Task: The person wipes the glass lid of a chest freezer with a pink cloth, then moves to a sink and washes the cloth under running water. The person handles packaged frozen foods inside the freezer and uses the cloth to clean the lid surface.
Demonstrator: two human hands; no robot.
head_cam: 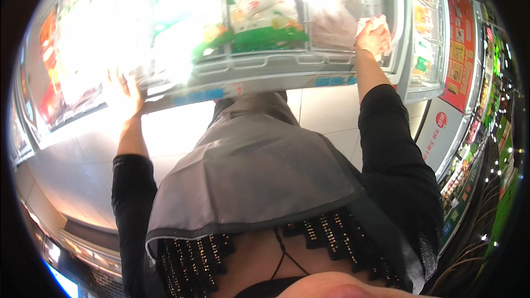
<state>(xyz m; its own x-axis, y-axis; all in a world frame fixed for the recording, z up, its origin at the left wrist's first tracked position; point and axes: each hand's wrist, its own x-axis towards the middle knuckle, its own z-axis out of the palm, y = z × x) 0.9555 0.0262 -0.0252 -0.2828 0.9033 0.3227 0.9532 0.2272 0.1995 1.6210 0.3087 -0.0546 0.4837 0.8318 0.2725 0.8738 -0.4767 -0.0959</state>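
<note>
A crumpled pink cloth (378,21) is held under my right hand (372,40), at the right end of a chest freezer's top, beside its grey-white frame (398,20). My left hand (127,93) rests at the front edge of the freezer, its fingers apart; strong glare washes out most of its outline. Between my hands runs the freezer's front rim (273,82), with blue labels on it. Behind the rim lie green-and-white plastic bags of frozen food (267,12), split up by white wire dividers (307,16). Paler packages (333,25) lie near my right hand.
Another freezer section (424,41) with packaged food adjoins on the right, by a red poster (458,49) bearing writing. Stocked shelves (482,107) curve along the far right. Orange-red packages (49,58) show at far left. Pale floor tiles (323,111) lie below the rim.
</note>
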